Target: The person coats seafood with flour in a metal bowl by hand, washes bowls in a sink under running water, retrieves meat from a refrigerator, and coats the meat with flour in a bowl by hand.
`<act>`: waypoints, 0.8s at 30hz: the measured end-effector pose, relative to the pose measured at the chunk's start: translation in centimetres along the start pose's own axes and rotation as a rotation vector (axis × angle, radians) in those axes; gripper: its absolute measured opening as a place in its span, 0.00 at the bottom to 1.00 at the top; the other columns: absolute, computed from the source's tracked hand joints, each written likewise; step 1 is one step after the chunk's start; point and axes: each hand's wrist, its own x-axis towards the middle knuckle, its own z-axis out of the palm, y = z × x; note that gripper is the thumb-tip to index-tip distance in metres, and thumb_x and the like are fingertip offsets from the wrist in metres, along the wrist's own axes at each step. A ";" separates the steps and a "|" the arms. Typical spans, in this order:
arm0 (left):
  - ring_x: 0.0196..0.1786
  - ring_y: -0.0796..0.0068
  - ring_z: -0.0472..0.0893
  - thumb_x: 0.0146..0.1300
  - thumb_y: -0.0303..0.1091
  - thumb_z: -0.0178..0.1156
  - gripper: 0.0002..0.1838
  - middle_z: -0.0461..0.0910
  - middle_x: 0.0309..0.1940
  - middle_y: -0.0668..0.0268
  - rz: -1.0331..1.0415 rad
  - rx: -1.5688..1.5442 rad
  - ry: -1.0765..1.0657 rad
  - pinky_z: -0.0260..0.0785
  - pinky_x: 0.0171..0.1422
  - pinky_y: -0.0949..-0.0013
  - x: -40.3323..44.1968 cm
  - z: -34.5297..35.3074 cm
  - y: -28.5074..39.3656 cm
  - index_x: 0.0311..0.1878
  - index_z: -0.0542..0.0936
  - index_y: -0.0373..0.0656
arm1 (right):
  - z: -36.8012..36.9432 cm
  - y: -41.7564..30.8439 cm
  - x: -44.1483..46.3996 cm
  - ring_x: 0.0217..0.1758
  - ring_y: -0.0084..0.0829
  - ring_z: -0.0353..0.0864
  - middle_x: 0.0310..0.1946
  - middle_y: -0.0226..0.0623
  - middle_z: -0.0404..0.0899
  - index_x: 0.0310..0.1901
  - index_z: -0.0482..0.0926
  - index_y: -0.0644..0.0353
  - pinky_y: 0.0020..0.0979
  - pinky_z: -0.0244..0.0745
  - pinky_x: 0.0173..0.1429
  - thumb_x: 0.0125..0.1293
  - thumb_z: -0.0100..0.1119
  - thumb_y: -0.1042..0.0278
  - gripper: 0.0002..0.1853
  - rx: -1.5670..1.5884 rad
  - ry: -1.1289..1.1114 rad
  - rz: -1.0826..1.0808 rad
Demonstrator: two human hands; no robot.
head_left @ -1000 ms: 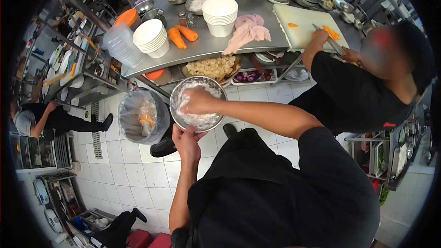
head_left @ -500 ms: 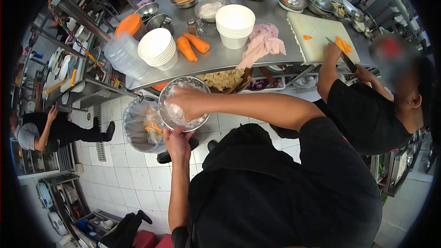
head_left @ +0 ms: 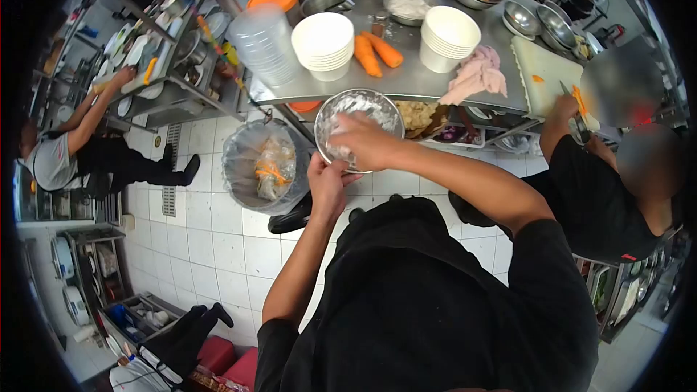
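Observation:
A steel mixing bowl (head_left: 398, 117), its inside coated with white powder that looks like flour, is held over the floor just off the table's near edge. My left hand (head_left: 328, 183) grips the bowl's rim at the lower left. Inside the bowl is my right hand (head_left: 363, 141), its whitened fingers down in the powder. Those fingertips are partly hidden and smeared by motion, so whether they hold anything cannot be made out.
A lined bin (head_left: 236, 174) stands left of the bowl. On the steel table (head_left: 406, 87) are stacked white tubs (head_left: 323, 47), carrots (head_left: 367, 56), a pink cloth (head_left: 475, 76) and several steel bowls. A co-worker at right holds a knife (head_left: 581, 129) by a cutting board (head_left: 534, 94).
The view has swung, so the table and bowl sit farther right. My right hand has shifted within the bowl; my left still grips the rim. The person at far left now reaches toward a counter.

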 end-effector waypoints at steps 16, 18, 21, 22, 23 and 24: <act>0.34 0.70 0.81 0.55 0.18 0.47 0.09 0.78 0.35 0.59 -0.044 0.070 -0.104 0.80 0.35 0.68 0.0 -1.9 0.8 0.40 0.69 0.38 | -0.4 -1.4 1.1 0.54 0.49 0.71 0.50 0.51 0.68 0.54 0.73 0.58 0.37 0.67 0.59 0.39 0.70 0.65 0.35 0.057 0.011 0.364; 0.34 0.70 0.81 0.55 0.18 0.47 0.10 0.78 0.35 0.59 -0.054 0.080 -0.117 0.80 0.34 0.68 -0.1 -2.3 1.5 0.40 0.69 0.39 | -0.7 -0.6 1.4 0.53 0.48 0.71 0.51 0.51 0.67 0.56 0.72 0.55 0.37 0.67 0.58 0.40 0.70 0.64 0.35 0.135 0.020 0.387; 0.32 0.69 0.81 0.54 0.18 0.47 0.10 0.77 0.35 0.60 -0.044 0.080 -0.169 0.80 0.34 0.68 -0.4 -2.1 2.3 0.40 0.69 0.39 | 0.3 -1.2 1.4 0.52 0.47 0.72 0.49 0.50 0.69 0.53 0.74 0.52 0.39 0.69 0.56 0.41 0.68 0.65 0.31 0.154 0.075 0.447; 0.32 0.70 0.80 0.53 0.18 0.47 0.09 0.77 0.35 0.60 -0.053 0.085 -0.163 0.79 0.32 0.69 -0.4 -1.9 2.4 0.39 0.68 0.38 | 1.1 -1.3 1.4 0.52 0.48 0.72 0.48 0.49 0.70 0.51 0.76 0.52 0.40 0.68 0.56 0.42 0.66 0.66 0.28 0.144 0.100 0.419; 0.31 0.71 0.80 0.53 0.18 0.48 0.08 0.76 0.35 0.60 -0.060 0.088 -0.154 0.79 0.30 0.71 -0.4 -1.7 2.4 0.37 0.68 0.38 | 1.8 -1.1 1.4 0.53 0.48 0.71 0.47 0.48 0.72 0.49 0.77 0.52 0.41 0.68 0.56 0.43 0.64 0.67 0.26 0.134 0.125 0.388; 0.31 0.71 0.80 0.53 0.18 0.48 0.08 0.76 0.35 0.60 -0.054 0.087 -0.157 0.79 0.30 0.71 -0.2 -1.7 2.1 0.37 0.68 0.38 | 2.3 -1.2 1.4 0.52 0.50 0.71 0.45 0.47 0.73 0.43 0.79 0.54 0.42 0.69 0.55 0.44 0.61 0.71 0.20 0.147 0.182 0.337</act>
